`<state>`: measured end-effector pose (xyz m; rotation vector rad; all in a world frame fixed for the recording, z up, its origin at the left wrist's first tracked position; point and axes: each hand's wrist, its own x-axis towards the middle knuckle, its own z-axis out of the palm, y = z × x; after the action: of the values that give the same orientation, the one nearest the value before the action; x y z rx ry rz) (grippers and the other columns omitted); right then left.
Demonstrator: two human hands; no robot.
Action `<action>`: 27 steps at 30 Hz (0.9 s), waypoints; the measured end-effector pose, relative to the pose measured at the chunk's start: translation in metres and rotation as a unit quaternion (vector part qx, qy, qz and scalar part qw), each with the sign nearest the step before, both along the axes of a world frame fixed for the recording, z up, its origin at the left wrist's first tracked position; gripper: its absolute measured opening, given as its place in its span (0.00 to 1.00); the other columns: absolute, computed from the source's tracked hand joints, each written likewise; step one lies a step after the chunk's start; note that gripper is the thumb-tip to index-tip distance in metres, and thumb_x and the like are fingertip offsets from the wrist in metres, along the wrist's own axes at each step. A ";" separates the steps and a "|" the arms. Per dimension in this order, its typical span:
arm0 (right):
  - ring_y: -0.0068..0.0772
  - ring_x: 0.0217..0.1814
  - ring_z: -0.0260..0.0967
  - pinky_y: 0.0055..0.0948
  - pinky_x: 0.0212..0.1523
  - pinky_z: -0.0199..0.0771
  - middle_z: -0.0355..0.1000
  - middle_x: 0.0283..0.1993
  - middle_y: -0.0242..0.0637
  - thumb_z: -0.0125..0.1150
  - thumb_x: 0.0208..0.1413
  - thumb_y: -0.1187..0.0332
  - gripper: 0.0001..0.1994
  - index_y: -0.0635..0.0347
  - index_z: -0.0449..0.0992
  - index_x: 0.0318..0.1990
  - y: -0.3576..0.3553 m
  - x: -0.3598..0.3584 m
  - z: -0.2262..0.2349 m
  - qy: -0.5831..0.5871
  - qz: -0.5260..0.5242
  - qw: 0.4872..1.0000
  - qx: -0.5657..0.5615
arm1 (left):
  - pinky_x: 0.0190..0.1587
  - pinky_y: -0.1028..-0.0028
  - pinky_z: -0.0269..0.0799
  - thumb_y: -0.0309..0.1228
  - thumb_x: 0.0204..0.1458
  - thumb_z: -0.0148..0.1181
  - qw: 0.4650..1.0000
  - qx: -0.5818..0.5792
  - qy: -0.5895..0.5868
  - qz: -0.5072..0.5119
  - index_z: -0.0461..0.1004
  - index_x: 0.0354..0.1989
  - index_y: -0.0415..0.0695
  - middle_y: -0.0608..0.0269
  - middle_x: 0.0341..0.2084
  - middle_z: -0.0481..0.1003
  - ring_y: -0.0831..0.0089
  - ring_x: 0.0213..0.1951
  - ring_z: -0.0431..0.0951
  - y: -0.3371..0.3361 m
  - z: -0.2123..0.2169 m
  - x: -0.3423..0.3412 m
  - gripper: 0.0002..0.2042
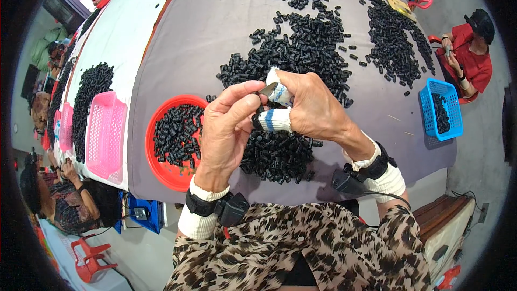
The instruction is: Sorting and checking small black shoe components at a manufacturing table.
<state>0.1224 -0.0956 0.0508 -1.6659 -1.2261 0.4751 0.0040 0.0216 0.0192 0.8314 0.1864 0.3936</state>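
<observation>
My left hand (229, 129) is closed in a pinch, thumb against fingertips, on a small black plastic part that is mostly hidden by the fingers. A short metal knife blade (268, 89) juts out of my right hand (318, 105), which is closed around it and meets the left fingertips. White finger covers with blue marks wrap the thumb and forefinger of the right hand. Below both hands lies a heap of short black cylindrical parts (277, 156). A red round tray (152, 159) with more such parts sits beside the left hand.
Larger piles of black parts (301, 48) spread over the grey cloth (183, 37). A blue basket (458, 110) stands at the right edge, a pink basket (107, 134) on the left. Co-workers sit around the table, one in a red shirt (471, 56) at the right.
</observation>
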 end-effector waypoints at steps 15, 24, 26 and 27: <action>0.30 0.17 0.68 0.30 0.19 0.65 0.68 0.17 0.44 0.65 0.42 0.65 0.15 0.67 0.66 0.27 0.000 0.000 -0.009 -0.011 -0.020 0.999 0.044 | 0.48 0.72 0.71 0.24 0.53 0.52 0.994 -0.075 -0.070 -0.044 0.67 0.49 0.35 0.54 0.38 0.74 0.70 0.40 0.75 0.001 -0.009 -0.002 0.14; 0.37 0.19 0.68 0.32 0.21 0.66 0.69 0.19 0.45 0.64 0.40 0.65 0.15 0.67 0.67 0.27 -0.003 0.000 -0.006 0.009 -0.008 0.999 0.051 | 0.48 0.71 0.70 0.24 0.53 0.53 0.994 -0.080 -0.060 -0.043 0.67 0.49 0.35 0.55 0.38 0.74 0.70 0.40 0.74 0.000 -0.010 -0.002 0.15; 0.39 0.19 0.68 0.32 0.22 0.66 0.69 0.20 0.46 0.65 0.39 0.64 0.16 0.67 0.67 0.27 -0.003 0.000 -0.001 0.009 -0.004 0.999 0.031 | 0.48 0.72 0.70 0.23 0.52 0.54 0.994 -0.081 -0.061 -0.048 0.67 0.49 0.35 0.56 0.38 0.74 0.71 0.40 0.74 0.001 -0.010 -0.003 0.15; 0.41 0.20 0.68 0.33 0.23 0.66 0.69 0.20 0.46 0.65 0.39 0.63 0.16 0.67 0.67 0.27 -0.003 0.000 0.002 0.007 -0.001 1.000 0.009 | 0.48 0.72 0.70 0.23 0.52 0.54 0.994 -0.080 -0.053 -0.044 0.67 0.49 0.35 0.56 0.38 0.74 0.71 0.40 0.74 0.001 -0.011 -0.003 0.15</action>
<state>0.1221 -0.0989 0.0528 -1.6457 -1.2161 0.4721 0.0007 0.0230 0.0085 0.6565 0.0814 0.3350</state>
